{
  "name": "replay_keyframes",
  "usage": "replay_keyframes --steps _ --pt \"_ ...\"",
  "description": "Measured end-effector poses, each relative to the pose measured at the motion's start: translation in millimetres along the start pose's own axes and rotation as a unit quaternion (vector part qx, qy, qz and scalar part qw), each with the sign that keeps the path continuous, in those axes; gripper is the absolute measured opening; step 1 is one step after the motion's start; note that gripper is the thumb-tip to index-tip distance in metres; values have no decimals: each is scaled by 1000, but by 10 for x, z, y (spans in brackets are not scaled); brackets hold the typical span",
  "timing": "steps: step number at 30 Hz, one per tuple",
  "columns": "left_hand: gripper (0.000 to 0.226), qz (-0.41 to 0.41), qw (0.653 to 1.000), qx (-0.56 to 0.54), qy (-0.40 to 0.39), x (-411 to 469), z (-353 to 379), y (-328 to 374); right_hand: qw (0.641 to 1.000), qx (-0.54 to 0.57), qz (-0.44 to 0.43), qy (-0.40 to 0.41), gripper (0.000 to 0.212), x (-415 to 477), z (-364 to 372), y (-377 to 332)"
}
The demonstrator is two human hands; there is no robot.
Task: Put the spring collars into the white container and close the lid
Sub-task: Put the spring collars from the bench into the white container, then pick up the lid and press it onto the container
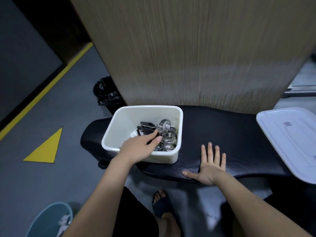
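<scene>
The left hand [136, 147] reaches into the white container [177, 117] and pinches a shiny spring collar [164, 126] between thumb and fingers, holding it up over a pile of other spring collars [168, 138] with black handles [146, 128] in the right half of the box. The right hand [209, 164] lies flat and open on the black padded bench [222, 130], holding nothing. The white lid [289, 141] sits well apart at the right end of the bench, and part of it hangs past the edge. That could go wrong: a bump might tip the lid off onto the floor. The container also sits close to the front edge of the bench, so a hard push from the left arm might slide it off. If a collar sticks up too high in the pile, the lid may not shut flat. The bench top is soft and a bit rounded, so things on it may wobble. Behind it stands a wooden panel [188, 48]. The floor [71, 106] is grey with a yellow line [42, 93] and a yellow triangle [46, 147]. A bin with a black bag [106, 93] stands behind the bench, and a blue bin [49, 219] sits near the person's feet.
</scene>
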State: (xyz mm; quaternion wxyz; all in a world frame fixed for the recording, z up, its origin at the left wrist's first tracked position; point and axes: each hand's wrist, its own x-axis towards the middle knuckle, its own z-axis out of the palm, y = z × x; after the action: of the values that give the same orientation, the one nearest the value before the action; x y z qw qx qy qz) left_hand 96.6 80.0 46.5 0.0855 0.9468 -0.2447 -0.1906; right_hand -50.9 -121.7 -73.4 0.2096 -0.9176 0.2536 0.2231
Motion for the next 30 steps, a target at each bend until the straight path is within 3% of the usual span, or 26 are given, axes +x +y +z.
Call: replay_keyframes --steps 4,7,9,12,14,15,18,20,27,30 --pt "51 11 1000 -3 4 22 45 24 1000 -1 -3 8 142 -29 -1 22" --pt "47 106 982 33 154 -54 90 16 999 24 -27 3 131 -67 -68 85" --pt "49 180 961 25 209 -196 156 128 997 56 -41 40 110 -85 -189 195" --pt "53 227 943 111 215 -338 383 349 965 97 -45 240 64 -139 -401 545" --pt "44 225 932 168 229 -325 481 434 928 74 -1 365 52 -151 -491 887" --pt "39 221 931 169 237 -299 503 457 921 56 36 385 54 -141 -518 1076" --pt "36 203 929 161 265 -258 554 533 931 45 157 327 64 -182 -536 1546" --pt "40 198 929 153 272 -249 606 602 934 57 197 293 53 -232 -513 1727" --pt "38 230 920 166 269 -290 739 990 937 -11 190 292 19 -332 -542 1815" --pt "39 256 915 177 255 -287 808 1298 942 -96 170 273 22 -375 -471 1847"
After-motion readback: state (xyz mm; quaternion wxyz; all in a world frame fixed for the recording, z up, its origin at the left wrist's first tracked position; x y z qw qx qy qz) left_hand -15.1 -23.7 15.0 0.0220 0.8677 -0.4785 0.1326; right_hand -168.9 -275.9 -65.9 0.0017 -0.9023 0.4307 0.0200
